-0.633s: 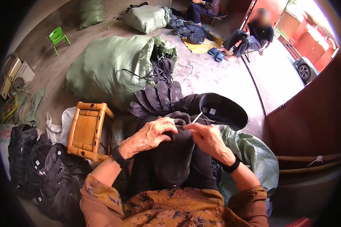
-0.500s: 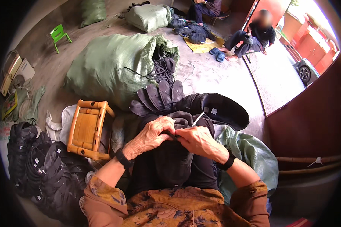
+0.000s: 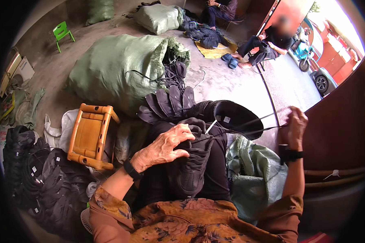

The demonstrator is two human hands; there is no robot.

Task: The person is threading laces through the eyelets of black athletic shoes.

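A black shoe upper [image 3: 190, 170] lies over my lap with its toe toward me, laced along the front. My left hand [image 3: 168, 146] grips its left side near the opening, thumb apart from the curled fingers. Out to the right, my right hand [image 3: 297, 125] is closed on a black shoelace [image 3: 267, 128], which stretches taut from the upper. A white strip [image 3: 211, 127] sticks up near the upper's opening. Just beyond lies another black upper [image 3: 241, 117] with its opening showing, beside a fanned row of black uppers [image 3: 168, 103].
A green woven sack [image 3: 113, 73] spills black laces ahead. On my left are a bamboo stool [image 3: 89, 135] and a pile of black uppers [image 3: 48, 178]. A pale green sack [image 3: 251, 174] lies at my right. Two people sit farther off, near blue slippers [image 3: 230, 60].
My right hand has moved from beside the left out to the right, drawing the lace taut. My left hand has shifted slightly on the upper, whose laced front now shows.
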